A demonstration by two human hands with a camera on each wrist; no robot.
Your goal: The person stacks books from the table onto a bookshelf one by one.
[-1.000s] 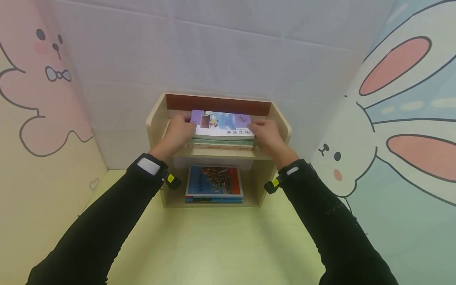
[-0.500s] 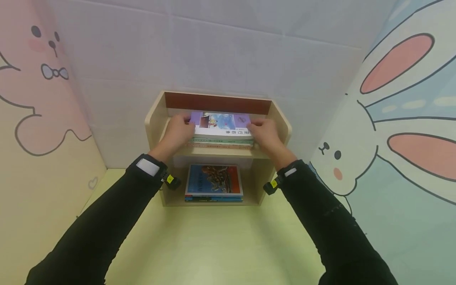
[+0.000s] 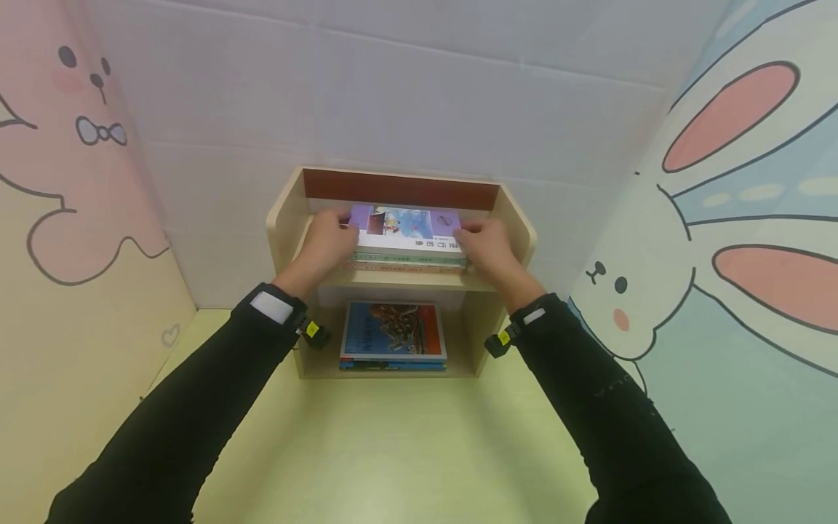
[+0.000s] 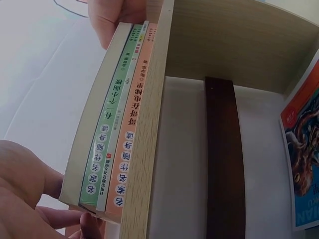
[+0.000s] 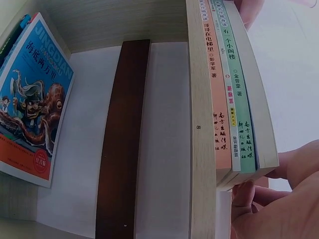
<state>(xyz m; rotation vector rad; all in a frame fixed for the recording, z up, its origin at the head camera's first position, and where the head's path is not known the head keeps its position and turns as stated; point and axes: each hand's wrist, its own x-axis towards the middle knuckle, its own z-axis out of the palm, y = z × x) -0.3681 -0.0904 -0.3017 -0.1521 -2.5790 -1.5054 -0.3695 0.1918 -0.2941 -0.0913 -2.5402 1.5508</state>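
Note:
A purple-and-white book [image 3: 406,227] lies flat on top of a small stack on the upper shelf. Beneath it, a green-spined book [image 4: 105,124], a thin pale one and an orange-spined book [image 4: 130,104] lie flush together. My left hand [image 3: 327,239] grips the stack's left end, thumb at the top book and fingers curled against the book ends. At the opposite end my right hand [image 3: 491,247] holds it the same way, fingers [image 5: 244,196] bent by the lower corner. The undersides of the books are hidden.
A light wooden two-tier bookshelf [image 3: 286,229] stands against the white back wall on a pale yellow-green surface [image 3: 393,451]. Its lower tier holds a stack topped by a blue-and-red book [image 3: 393,331]. Cartoon-printed walls rise left and right.
The head view has shifted slightly. Both hands stay at the ends of the stack, and the books show no clear movement.

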